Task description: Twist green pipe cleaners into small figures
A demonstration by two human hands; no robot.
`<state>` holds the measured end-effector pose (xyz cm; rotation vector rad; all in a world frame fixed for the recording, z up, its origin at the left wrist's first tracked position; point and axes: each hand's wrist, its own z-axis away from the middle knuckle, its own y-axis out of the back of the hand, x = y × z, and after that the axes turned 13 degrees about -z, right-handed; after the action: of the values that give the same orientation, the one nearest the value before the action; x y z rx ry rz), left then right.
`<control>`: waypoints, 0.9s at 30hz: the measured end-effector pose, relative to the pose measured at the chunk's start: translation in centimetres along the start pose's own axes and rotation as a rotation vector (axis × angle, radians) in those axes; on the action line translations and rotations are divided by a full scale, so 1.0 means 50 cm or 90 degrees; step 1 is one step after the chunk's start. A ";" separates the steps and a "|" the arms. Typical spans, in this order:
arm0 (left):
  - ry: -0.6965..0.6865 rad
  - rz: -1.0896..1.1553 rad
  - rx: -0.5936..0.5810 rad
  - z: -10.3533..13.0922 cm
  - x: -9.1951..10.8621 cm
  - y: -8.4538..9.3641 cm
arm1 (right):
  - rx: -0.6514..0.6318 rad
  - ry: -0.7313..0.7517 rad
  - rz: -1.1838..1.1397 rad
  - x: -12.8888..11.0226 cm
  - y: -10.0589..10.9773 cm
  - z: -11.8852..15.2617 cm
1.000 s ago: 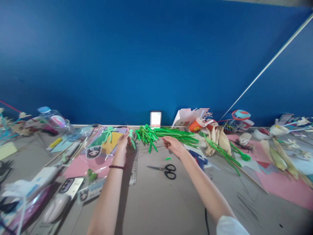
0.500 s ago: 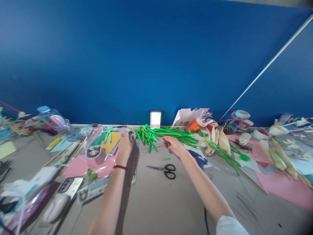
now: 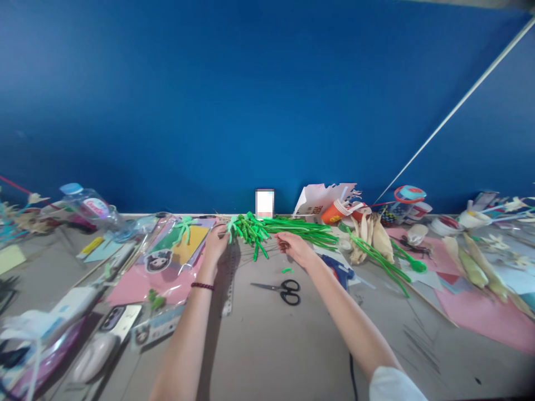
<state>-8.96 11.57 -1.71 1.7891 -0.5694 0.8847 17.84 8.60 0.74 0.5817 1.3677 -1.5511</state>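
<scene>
My left hand (image 3: 215,245), with a dark bead bracelet on the wrist, is beside the left end of a cluster of short, bent green pipe cleaners (image 3: 251,229). Its fingers are curled, and what they hold is hidden. My right hand (image 3: 294,248) has its fingers pinched together just below a bundle of long green pipe cleaners (image 3: 305,229). Whatever is in that pinch is too small to name. Thin dark wires (image 3: 263,245) run across the table between both hands. Black-handled scissors (image 3: 284,289) lie nearer me, below a small green scrap (image 3: 287,270).
A blue glue gun (image 3: 340,270) lies right of my right forearm, near an orange cup (image 3: 334,211) and dried husks (image 3: 380,239). On the left are a pink sheet (image 3: 134,287), a phone (image 3: 125,320), a mouse (image 3: 96,356) and a bottle (image 3: 90,203). A blue wall (image 3: 259,111) stands behind.
A grey ring-shaped thing that showed at my left fingers is now out of sight, and that hand has turned slightly. My right hand has barely moved.
</scene>
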 end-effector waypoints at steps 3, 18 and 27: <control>-0.082 -0.064 -0.028 0.005 0.007 -0.002 | 0.003 0.015 0.013 -0.007 -0.003 0.004; -0.118 0.056 -0.040 0.073 0.175 0.047 | 0.301 0.314 0.762 -0.112 0.180 -0.005; -0.376 -0.167 -0.308 0.165 0.225 -0.048 | 0.244 0.203 0.945 -0.098 0.230 -0.026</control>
<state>2.26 5.07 3.97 1.6059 -0.8158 0.0076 29.69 12.40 -1.05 1.6335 0.4477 -0.4422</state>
